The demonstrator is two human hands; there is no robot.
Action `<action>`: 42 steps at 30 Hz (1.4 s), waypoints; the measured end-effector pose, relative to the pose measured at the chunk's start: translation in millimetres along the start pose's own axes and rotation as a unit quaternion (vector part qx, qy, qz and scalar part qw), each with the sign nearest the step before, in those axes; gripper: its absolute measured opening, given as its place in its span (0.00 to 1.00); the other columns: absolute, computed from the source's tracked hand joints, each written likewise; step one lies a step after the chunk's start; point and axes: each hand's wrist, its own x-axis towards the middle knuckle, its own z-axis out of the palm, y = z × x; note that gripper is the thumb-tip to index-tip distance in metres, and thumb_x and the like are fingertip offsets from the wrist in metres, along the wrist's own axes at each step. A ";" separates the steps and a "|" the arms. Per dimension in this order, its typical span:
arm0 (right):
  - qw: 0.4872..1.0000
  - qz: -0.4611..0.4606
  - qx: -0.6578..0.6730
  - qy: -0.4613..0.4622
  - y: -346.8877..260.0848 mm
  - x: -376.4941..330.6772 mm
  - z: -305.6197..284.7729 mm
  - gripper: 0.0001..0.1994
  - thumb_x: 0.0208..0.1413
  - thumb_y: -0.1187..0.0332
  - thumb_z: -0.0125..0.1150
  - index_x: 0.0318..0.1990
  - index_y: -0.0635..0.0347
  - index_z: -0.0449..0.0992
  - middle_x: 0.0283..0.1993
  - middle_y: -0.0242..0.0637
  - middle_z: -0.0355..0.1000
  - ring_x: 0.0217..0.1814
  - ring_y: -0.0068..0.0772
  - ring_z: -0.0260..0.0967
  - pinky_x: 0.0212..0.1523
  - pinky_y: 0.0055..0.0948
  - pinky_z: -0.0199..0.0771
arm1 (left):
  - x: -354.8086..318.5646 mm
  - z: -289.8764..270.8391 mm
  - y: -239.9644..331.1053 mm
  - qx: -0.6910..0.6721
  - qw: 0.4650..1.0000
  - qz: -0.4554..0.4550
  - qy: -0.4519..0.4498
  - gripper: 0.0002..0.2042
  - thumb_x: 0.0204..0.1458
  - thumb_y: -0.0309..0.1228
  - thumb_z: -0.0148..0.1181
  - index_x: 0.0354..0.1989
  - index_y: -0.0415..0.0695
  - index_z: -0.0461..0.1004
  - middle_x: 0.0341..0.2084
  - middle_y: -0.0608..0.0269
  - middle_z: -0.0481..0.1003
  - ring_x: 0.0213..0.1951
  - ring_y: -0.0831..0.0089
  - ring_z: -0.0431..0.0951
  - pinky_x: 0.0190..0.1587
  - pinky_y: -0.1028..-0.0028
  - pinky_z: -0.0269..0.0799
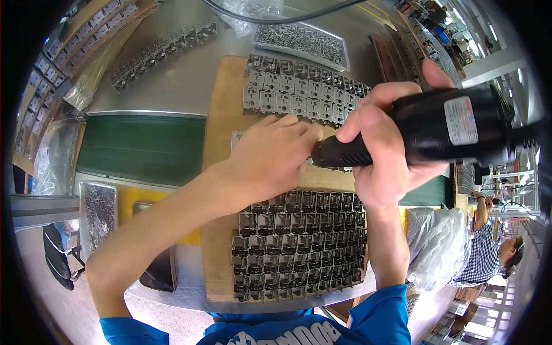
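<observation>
My right hand [384,138] grips a black electric screwdriver [437,129], held sideways with its tip pointing left. My left hand [273,155] is closed at the tool's tip, fingers pinching something small that I cannot make out. Both hands hover over a cardboard sheet [221,121]. Rows of light grey metal socket parts [299,89] lie on its far half. A dense block of darker socket parts [299,244] fills its near half, just below my hands.
A tray of small screws [302,41] sits at the back, a second tray [99,210] at the left. A green conveyor belt [141,148] runs under the cardboard. More parts [164,49] line the metal table. A seated person [489,253] is at the right, beside a plastic bag [437,247].
</observation>
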 end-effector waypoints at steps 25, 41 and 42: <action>0.996 0.044 0.075 -0.022 -8.2 3.7 5.3 0.33 0.48 0.78 0.59 0.63 0.77 0.55 0.21 0.40 0.71 0.18 0.28 0.69 0.29 0.24 0.72 | 2.0 -9.8 3.5 -0.006 0.999 -0.036 -0.036 0.20 0.43 0.23 0.59 0.49 0.44 0.72 0.37 0.63 0.78 0.47 0.64 0.76 0.51 0.65 0.71; 0.995 -0.018 -0.071 -0.062 -2.6 2.9 -6.7 0.35 0.49 0.76 0.59 0.64 0.74 0.52 0.21 0.40 0.71 0.19 0.28 0.69 0.32 0.25 0.73 | 1.9 1.4 -1.2 -0.007 1.000 -0.005 0.019 0.16 0.43 0.23 0.59 0.44 0.41 0.73 0.34 0.62 0.77 0.45 0.64 0.77 0.47 0.65 0.72; 0.996 -0.015 -0.066 -0.055 -2.5 1.8 -6.7 0.35 0.49 0.76 0.59 0.64 0.74 0.52 0.21 0.40 0.71 0.19 0.28 0.69 0.32 0.25 0.73 | 1.6 1.2 -0.6 -0.015 1.000 -0.002 0.021 0.16 0.43 0.23 0.59 0.43 0.41 0.73 0.34 0.61 0.77 0.45 0.63 0.77 0.47 0.65 0.72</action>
